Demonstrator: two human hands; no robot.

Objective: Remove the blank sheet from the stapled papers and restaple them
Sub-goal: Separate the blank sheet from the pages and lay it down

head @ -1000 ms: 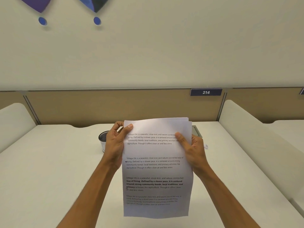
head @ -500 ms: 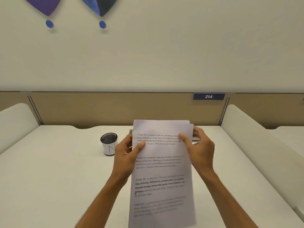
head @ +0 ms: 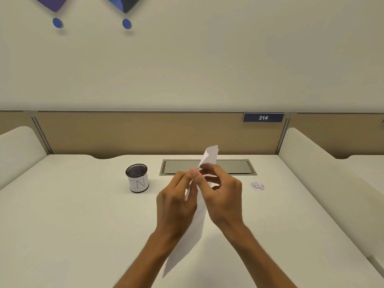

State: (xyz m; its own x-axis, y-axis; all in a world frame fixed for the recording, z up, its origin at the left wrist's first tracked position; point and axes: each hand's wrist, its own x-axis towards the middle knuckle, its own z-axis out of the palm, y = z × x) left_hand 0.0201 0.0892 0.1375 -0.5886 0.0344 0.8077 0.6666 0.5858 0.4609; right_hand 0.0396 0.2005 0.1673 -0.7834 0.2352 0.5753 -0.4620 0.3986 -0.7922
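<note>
The stapled papers stand nearly edge-on to me above the desk, so the printed text hardly shows. Their top corner sticks up above my fingers. My left hand pinches the sheets from the left near the top. My right hand grips the same upper part from the right, thumb and fingers curled around the edge. No stapler is in view.
A black mesh cup with a white label reading "IN" stands left of my hands. A grey cable flap lies in the desk behind the papers. A small speckled scrap sits to the right. White dividers flank the desk.
The papers have turned from facing me to nearly edge-on. Both hands moved together toward the top of the sheets.
</note>
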